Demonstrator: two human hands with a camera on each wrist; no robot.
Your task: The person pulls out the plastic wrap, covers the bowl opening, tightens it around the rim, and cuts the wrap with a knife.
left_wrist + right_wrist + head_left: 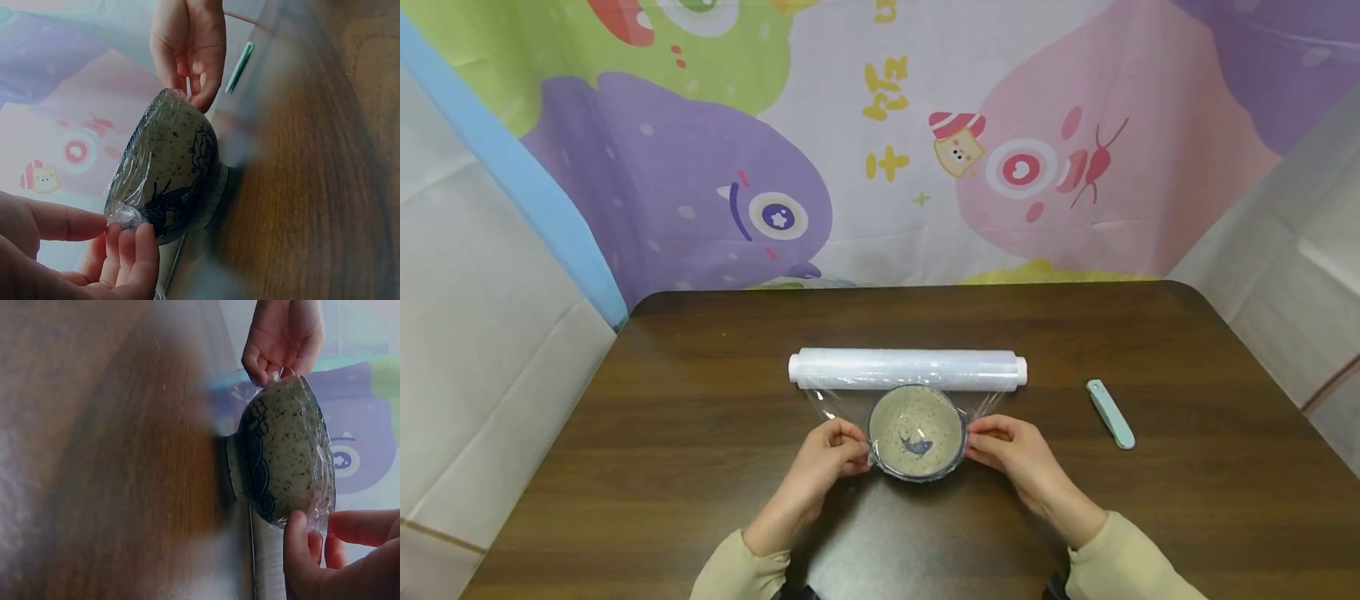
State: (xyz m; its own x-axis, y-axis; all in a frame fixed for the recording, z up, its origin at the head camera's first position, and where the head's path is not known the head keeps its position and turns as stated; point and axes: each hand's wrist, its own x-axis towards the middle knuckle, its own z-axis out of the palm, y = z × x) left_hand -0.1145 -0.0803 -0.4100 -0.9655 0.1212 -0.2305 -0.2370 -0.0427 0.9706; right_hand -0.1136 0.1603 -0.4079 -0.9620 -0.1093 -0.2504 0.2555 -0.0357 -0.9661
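Cling film (128,216) is pinched in both grips, left hand (818,465) and right hand (1026,464), flanking the ceramic bowl (895,423) at head-view lower centre, presumably so tautness is kept.

A speckled beige bowl (917,429) with blue patterns stood upright on the wooden table (700,442), clear film (128,216) stretched over its mouth. The left hand (820,467) and right hand (1024,460) pinched the film at opposite sides; behind lay its white roll (907,369).

Left hand (37,269) pinches film (129,217) on bowl (178,156); right hand (192,47) seemingly too.
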